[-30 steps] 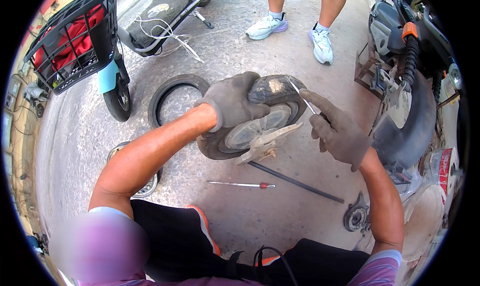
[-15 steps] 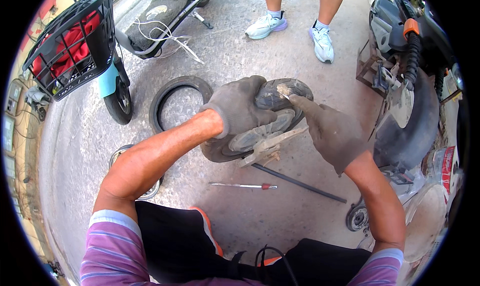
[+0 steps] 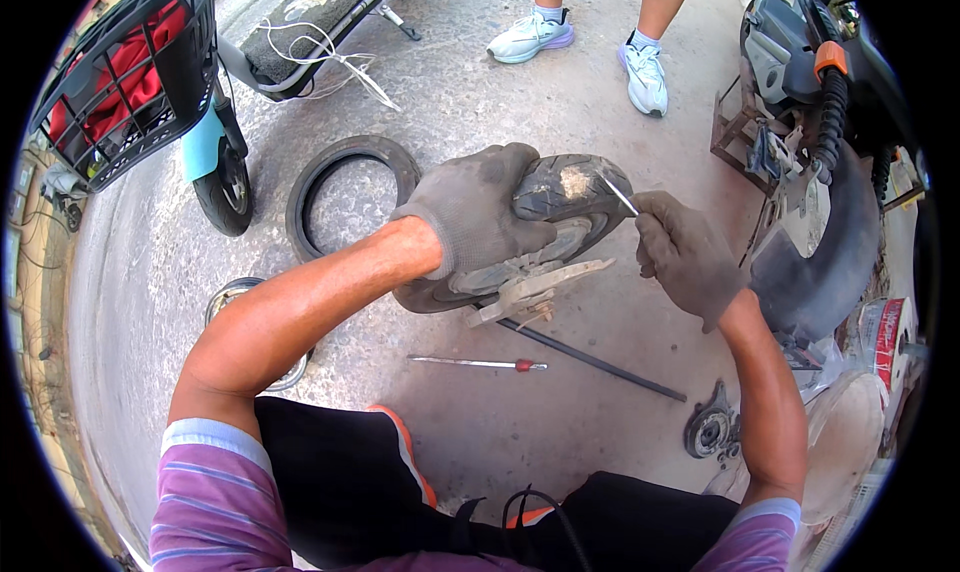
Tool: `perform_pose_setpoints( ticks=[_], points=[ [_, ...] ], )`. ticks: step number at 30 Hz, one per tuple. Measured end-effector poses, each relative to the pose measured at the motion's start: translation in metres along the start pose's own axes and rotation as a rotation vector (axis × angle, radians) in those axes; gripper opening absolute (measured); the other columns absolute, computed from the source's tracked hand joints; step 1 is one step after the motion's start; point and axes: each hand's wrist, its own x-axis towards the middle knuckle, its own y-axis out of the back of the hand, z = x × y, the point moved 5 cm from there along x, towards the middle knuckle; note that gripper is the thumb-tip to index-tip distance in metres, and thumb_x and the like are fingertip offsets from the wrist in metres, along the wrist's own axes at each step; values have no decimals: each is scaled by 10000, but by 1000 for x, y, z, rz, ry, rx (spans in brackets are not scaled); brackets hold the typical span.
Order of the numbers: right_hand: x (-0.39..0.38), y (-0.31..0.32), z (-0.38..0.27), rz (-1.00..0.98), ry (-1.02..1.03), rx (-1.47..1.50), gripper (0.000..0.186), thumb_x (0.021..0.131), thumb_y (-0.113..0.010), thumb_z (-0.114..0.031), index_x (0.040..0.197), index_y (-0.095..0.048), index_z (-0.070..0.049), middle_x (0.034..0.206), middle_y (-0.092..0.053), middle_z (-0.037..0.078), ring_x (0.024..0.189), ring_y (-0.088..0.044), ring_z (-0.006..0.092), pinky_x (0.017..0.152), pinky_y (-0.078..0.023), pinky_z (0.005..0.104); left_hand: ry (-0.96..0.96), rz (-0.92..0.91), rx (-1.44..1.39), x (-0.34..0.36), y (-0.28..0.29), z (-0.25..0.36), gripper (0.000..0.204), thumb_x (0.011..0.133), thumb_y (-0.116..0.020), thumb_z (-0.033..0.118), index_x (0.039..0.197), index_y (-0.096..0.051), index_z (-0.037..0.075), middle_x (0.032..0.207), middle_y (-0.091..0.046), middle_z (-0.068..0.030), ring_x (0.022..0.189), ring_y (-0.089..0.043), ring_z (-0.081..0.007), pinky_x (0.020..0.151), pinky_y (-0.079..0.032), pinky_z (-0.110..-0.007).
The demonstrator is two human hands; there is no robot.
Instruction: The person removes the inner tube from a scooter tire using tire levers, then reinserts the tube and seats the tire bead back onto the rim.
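Observation:
My left hand (image 3: 485,207), in a grey work glove, is wrapped over a small scooter wheel (image 3: 550,194) and holds it tilted up from the ground. A pale, rough worn patch shows on the black tread of its tyre. Brackets and a bolt on the wheel's hub face me. My right hand (image 3: 683,247), gloved too, is closed around a thin pale metal tool (image 3: 620,195), whose handle is hidden in the fist. The tool's tip is at the tread, just right of the worn patch; I cannot tell whether it touches.
A loose tyre (image 3: 300,197) lies to the left, and a metal rim (image 3: 228,297) is partly behind my left forearm. Near me lie a red-handled screwdriver (image 3: 478,363) and a black bar (image 3: 600,360). Scooters (image 3: 225,187) stand around; a person's shoes (image 3: 645,77) are ahead.
My right hand has drawn back to the right from the tread, its index finger now curled in, and more of the thin tool and pale patch shows. My left hand keeps its hold.

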Motion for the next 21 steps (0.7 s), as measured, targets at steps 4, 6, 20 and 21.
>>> perform_pose_setpoints(
  ticks=[4, 6, 20, 21],
  points=[
    [-1, -5, -1, 117, 135, -102, 227, 1116, -518, -194, 1169, -642, -11, 774, -673, 214, 706, -692, 410, 703, -546, 495, -18, -9, -26, 4, 1, 6, 774, 817, -803, 458, 1429, -617, 22, 1231, -744, -238, 1146, -742, -394, 1025, -577, -470],
    [-1, -10, -24, 114, 139, -188, 212, 1109, -527, -195, 1112, -631, -10, 803, -671, 269, 752, -680, 483, 722, -540, 539, 12, -4, 2, 3, 2, 3, 786, 810, -811, 457, 1431, -612, 18, 1230, -744, -239, 1144, -742, -393, 1023, -575, -475],
    [-35, -2, -103, 336, 476, -269, 145, 1058, -631, -175, 1031, -638, -33, 821, -699, 229, 740, -709, 421, 647, -557, 501, 40, -11, 34, 2, 6, 11, 806, 802, -817, 475, 1451, -616, 41, 1275, -735, -252, 1182, -728, -401, 1020, -572, -469],
    [-39, 4, -107, 421, 528, -266, 136, 1053, -640, -169, 1023, -643, -36, 821, -701, 225, 735, -712, 411, 639, -561, 487, 38, -3, 29, 1, 5, 8, 806, 804, -816, 474, 1453, -615, 40, 1275, -734, -255, 1184, -728, -400, 1022, -572, -468]
  ],
)
